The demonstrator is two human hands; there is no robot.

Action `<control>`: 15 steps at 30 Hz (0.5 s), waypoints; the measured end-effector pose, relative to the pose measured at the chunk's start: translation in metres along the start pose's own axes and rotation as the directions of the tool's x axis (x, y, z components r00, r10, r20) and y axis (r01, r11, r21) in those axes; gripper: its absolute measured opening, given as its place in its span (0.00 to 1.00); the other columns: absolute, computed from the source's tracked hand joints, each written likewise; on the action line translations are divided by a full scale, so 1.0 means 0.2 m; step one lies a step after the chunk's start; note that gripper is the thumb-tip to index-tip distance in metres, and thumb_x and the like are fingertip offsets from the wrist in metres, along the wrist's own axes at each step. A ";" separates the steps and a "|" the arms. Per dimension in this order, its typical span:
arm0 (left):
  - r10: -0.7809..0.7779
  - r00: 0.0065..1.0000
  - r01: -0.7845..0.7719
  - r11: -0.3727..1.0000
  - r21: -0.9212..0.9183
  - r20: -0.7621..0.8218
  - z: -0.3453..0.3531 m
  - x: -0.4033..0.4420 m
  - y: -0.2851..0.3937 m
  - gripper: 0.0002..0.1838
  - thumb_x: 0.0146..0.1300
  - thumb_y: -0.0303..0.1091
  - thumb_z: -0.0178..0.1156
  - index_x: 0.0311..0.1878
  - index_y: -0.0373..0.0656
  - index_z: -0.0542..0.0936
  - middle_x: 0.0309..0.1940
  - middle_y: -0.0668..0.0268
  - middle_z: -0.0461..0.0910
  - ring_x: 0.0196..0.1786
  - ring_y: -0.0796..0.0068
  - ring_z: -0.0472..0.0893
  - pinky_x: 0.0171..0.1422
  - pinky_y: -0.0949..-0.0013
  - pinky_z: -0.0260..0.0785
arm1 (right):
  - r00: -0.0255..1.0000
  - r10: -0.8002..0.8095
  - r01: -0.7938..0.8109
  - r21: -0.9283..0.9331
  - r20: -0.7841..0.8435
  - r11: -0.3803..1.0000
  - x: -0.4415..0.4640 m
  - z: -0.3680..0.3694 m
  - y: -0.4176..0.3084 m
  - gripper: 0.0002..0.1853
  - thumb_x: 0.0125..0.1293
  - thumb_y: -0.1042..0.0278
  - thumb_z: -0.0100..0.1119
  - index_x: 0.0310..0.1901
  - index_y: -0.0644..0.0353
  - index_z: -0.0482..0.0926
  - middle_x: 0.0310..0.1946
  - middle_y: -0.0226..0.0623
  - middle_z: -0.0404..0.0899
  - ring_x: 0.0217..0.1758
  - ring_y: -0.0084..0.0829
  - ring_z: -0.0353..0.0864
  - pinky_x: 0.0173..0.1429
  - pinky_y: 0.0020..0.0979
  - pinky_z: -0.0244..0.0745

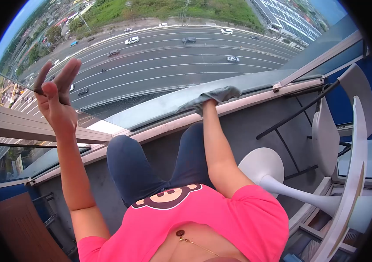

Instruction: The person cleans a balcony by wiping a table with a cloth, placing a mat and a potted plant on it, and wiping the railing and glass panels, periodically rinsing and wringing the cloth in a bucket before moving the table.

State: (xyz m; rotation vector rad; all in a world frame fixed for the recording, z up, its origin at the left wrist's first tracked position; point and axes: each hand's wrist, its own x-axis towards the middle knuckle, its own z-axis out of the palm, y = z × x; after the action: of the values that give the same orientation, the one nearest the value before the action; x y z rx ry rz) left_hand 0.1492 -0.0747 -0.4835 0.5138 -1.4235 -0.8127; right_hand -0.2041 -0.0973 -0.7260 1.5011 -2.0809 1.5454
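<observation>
My right hand holds a grey-green cloth against the lower part of a window pane, just above the pinkish sill. The cloth hides most of that hand's fingers. My left hand is raised beside the window's upright frame, with its fingers apart and nothing in it. Whether its fingertips touch the glass I cannot tell.
Grey metal-framed chairs stand at the right, near a white round-based table. A brown panel is at the lower left. Beyond the glass, far below, a wide highway carries several vehicles.
</observation>
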 end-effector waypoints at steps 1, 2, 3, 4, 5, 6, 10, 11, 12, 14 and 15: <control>0.003 1.000 -0.003 1.000 -0.008 -0.004 0.01 0.00 0.01 0.24 0.68 0.46 0.47 0.58 0.38 0.62 0.45 0.42 0.77 0.54 0.49 0.76 0.64 0.59 0.66 | 0.995 0.075 -0.076 -0.017 -0.072 0.997 0.11 -0.04 0.13 0.20 0.56 0.56 0.52 0.49 0.55 0.74 0.51 0.41 0.70 0.62 0.47 0.60 0.64 0.53 0.48; -0.001 1.000 0.001 1.000 -0.007 -0.010 0.02 0.00 0.01 0.23 0.68 0.46 0.47 0.58 0.38 0.62 0.45 0.42 0.77 0.53 0.49 0.77 0.63 0.59 0.67 | 0.978 0.151 -0.157 -0.032 -0.144 0.987 0.20 -0.07 0.23 0.20 0.56 0.56 0.52 0.48 0.55 0.74 0.51 0.41 0.70 0.62 0.47 0.60 0.64 0.53 0.49; -0.003 1.000 0.003 1.000 -0.007 -0.016 0.03 0.00 0.02 0.23 0.68 0.46 0.47 0.57 0.38 0.62 0.45 0.42 0.77 0.53 0.50 0.77 0.63 0.60 0.67 | 0.959 0.206 -0.218 -0.040 -0.197 0.975 0.24 -0.08 0.27 0.20 0.56 0.56 0.52 0.48 0.55 0.74 0.51 0.41 0.70 0.62 0.47 0.60 0.64 0.53 0.49; -0.003 1.000 0.003 1.000 -0.006 -0.019 0.03 0.01 0.02 0.23 0.68 0.45 0.47 0.57 0.38 0.63 0.45 0.42 0.77 0.53 0.50 0.77 0.62 0.60 0.68 | 0.944 0.233 -0.251 -0.050 -0.235 0.967 0.23 -0.07 0.25 0.20 0.56 0.56 0.52 0.48 0.55 0.74 0.51 0.41 0.69 0.62 0.47 0.60 0.64 0.53 0.50; -0.014 1.000 0.014 0.999 -0.032 -0.016 0.03 0.01 0.02 0.22 0.68 0.45 0.48 0.56 0.38 0.63 0.44 0.43 0.78 0.52 0.51 0.78 0.61 0.62 0.69 | 0.936 0.240 -0.263 -0.057 -0.256 0.963 0.18 -0.03 0.18 0.20 0.56 0.57 0.52 0.48 0.55 0.74 0.51 0.41 0.69 0.62 0.46 0.61 0.64 0.53 0.50; -0.021 1.000 0.021 0.998 -0.051 -0.014 0.02 0.01 0.02 0.22 0.68 0.44 0.48 0.56 0.38 0.64 0.44 0.43 0.78 0.52 0.51 0.78 0.61 0.62 0.69 | 0.935 0.230 -0.256 -0.064 -0.270 0.965 0.11 0.01 0.08 0.19 0.56 0.57 0.52 0.48 0.55 0.74 0.51 0.41 0.69 0.61 0.46 0.61 0.64 0.52 0.50; -0.036 0.999 0.038 0.992 -0.121 0.021 0.02 0.00 0.02 0.20 0.68 0.43 0.48 0.55 0.39 0.65 0.44 0.44 0.78 0.52 0.53 0.78 0.61 0.62 0.69 | 0.976 0.078 -0.096 -0.082 -0.202 0.992 -0.35 0.22 -0.55 0.19 0.56 0.58 0.51 0.48 0.54 0.74 0.51 0.40 0.69 0.61 0.45 0.61 0.63 0.52 0.52; -0.033 0.999 0.036 0.992 -0.125 0.028 0.02 0.00 0.03 0.20 0.68 0.43 0.48 0.55 0.39 0.65 0.45 0.44 0.78 0.52 0.53 0.78 0.61 0.61 0.69 | 0.987 0.005 -0.017 -0.073 -0.158 0.997 -0.47 0.25 -0.72 0.19 0.56 0.58 0.51 0.48 0.54 0.74 0.51 0.40 0.69 0.61 0.44 0.62 0.63 0.51 0.53; -0.027 0.999 0.031 0.991 -0.130 0.035 0.01 0.00 0.03 0.20 0.68 0.43 0.48 0.55 0.39 0.65 0.45 0.44 0.78 0.53 0.53 0.78 0.61 0.61 0.69 | 0.992 -0.079 0.073 -0.059 -0.102 0.996 -0.59 0.26 -0.87 0.18 0.56 0.58 0.51 0.48 0.54 0.74 0.51 0.40 0.69 0.61 0.44 0.62 0.63 0.51 0.53; -0.031 0.999 0.036 0.991 -0.128 0.039 0.00 0.01 0.03 0.19 0.68 0.41 0.49 0.55 0.40 0.66 0.47 0.44 0.77 0.55 0.52 0.76 0.63 0.58 0.67 | 0.949 -0.310 0.309 0.032 0.050 0.951 -0.82 0.27 -1.09 0.18 0.56 0.59 0.51 0.48 0.54 0.74 0.51 0.40 0.69 0.61 0.43 0.62 0.63 0.51 0.54; -0.029 0.999 0.034 0.992 -0.118 0.041 -0.01 0.01 0.03 0.19 0.68 0.42 0.49 0.56 0.40 0.66 0.48 0.44 0.76 0.56 0.51 0.75 0.64 0.56 0.65 | 0.891 -0.434 0.423 0.105 0.133 0.900 -0.89 0.26 -1.15 0.18 0.56 0.59 0.51 0.48 0.54 0.74 0.51 0.40 0.69 0.60 0.43 0.62 0.63 0.51 0.55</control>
State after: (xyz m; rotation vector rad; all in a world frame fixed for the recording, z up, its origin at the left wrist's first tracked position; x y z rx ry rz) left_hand 0.1515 -0.0728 -0.4775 0.4322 -1.3965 -0.9311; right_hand 0.0813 -0.0217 -0.7137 1.9963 -1.6132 1.3812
